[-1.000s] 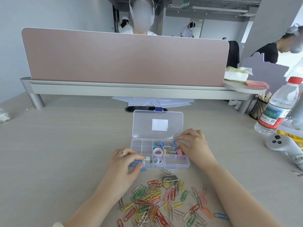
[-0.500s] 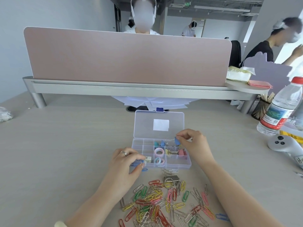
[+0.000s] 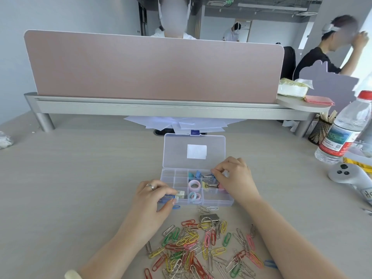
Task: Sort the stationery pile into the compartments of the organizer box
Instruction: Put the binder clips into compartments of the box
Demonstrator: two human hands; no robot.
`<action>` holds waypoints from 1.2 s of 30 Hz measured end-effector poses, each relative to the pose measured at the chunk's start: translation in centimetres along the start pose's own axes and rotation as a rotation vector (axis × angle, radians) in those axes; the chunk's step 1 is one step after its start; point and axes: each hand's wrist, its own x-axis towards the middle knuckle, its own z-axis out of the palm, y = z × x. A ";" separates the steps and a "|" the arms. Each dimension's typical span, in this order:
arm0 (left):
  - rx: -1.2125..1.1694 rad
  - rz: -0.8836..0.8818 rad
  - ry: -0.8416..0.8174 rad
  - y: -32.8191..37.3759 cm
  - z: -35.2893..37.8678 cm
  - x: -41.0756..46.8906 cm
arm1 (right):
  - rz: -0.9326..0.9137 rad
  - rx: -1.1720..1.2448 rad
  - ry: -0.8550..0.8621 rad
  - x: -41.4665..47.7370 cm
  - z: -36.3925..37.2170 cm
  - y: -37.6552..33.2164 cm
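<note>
Left hand (image 3: 150,200) fingers grip an eraser (image 3: 177,195) at the organizer box (image 3: 218,201) edge; right hand (image 3: 234,177) pinches a binder clip (image 3: 209,175).

Clear organizer box (image 3: 218,200), lid open, lies between both hands. Coloured paper clip pile (image 3: 203,252) spread loose behind them, nearer the wrists.

head view: single wide-angle camera worn on the person's head | faces forward and down across the tabletop (image 3: 80,178) | near: forearms at bottom edge | far: pink divider (image 3: 153,67) | no second view
</note>
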 end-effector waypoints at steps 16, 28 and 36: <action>-0.004 0.007 0.005 0.5 -0.2 -0.3 | -0.189 -0.230 -0.759 -4.3 -6.1 -6.3; -0.001 0.019 0.002 0.4 0.0 -0.3 | -0.220 -0.252 -0.715 -5.0 -5.5 -5.9; 0.003 0.019 -0.002 0.4 0.0 -0.3 | -0.218 -0.133 -0.680 -4.6 -5.6 -5.3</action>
